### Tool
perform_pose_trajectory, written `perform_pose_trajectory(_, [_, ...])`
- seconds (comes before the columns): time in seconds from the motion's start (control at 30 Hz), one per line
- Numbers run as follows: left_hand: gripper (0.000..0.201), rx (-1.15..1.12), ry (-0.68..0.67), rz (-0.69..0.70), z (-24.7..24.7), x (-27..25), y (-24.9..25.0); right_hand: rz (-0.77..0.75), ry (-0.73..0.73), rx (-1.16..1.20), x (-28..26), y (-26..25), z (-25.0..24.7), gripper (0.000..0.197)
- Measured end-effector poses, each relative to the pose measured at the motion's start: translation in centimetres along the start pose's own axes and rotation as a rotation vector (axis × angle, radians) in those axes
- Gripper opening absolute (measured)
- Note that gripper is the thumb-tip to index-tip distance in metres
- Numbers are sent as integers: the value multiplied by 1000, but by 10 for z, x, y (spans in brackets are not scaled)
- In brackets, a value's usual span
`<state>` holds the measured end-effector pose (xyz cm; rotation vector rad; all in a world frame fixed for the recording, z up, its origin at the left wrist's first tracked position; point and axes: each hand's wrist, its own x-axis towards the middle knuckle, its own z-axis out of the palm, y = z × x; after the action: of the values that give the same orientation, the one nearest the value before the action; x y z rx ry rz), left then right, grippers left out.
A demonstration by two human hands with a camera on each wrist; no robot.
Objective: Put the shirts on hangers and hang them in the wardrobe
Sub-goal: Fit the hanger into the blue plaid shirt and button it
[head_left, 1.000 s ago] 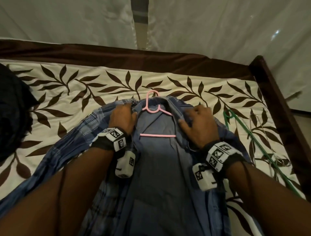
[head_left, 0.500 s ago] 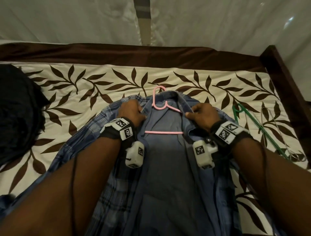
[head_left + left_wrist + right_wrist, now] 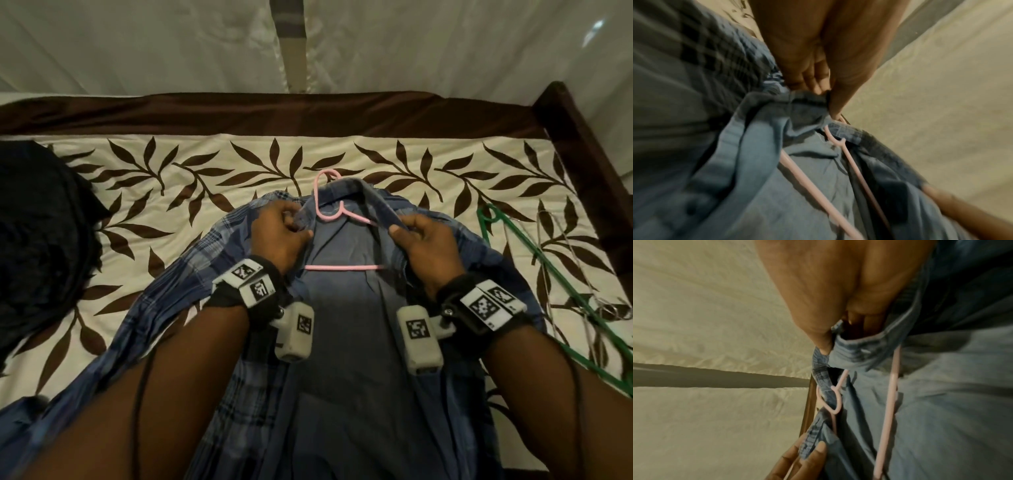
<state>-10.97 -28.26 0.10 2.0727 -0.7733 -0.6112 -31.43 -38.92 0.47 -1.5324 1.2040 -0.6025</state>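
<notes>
A blue plaid shirt lies open on the bed with a pink hanger inside it, the hook poking out above the collar. My left hand pinches the left collar edge between thumb and fingers. On the other side my right hand pinches the right collar edge. Both wrist views show the pink hanger lying on the shirt's inner back. The hanger's shoulders are hidden under the fabric.
The bed carries a cream leaf-print cover with a brown border. A green hanger and thin metal hangers lie to the right. A dark garment heap sits at the left. A dark wooden bed frame and pale curtains bound the far side.
Both hands moved from lying on the shirt's shoulders to pinching the collar edges and drawing them up round the hanger's neck. The head view shifted slightly.
</notes>
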Motion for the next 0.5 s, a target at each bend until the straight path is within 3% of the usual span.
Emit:
perform_pose_trajectory(0.07, [43, -2, 7, 136, 7, -12, 4, -69, -25, 35, -4, -8, 4, 11])
perform_pose_trajectory(0.2, [44, 49, -133, 312, 14, -32, 10, -122, -113, -9, -15, -6, 17, 28])
perform_pose_trajectory(0.33, [39, 231, -195, 452, 7, -26, 7, -61, 1, 120, -22, 3, 21, 32])
perform_pose_trajectory(0.5, [18, 523, -63, 634, -5, -7, 4, -24, 171, 219, -29, 9, 27, 26])
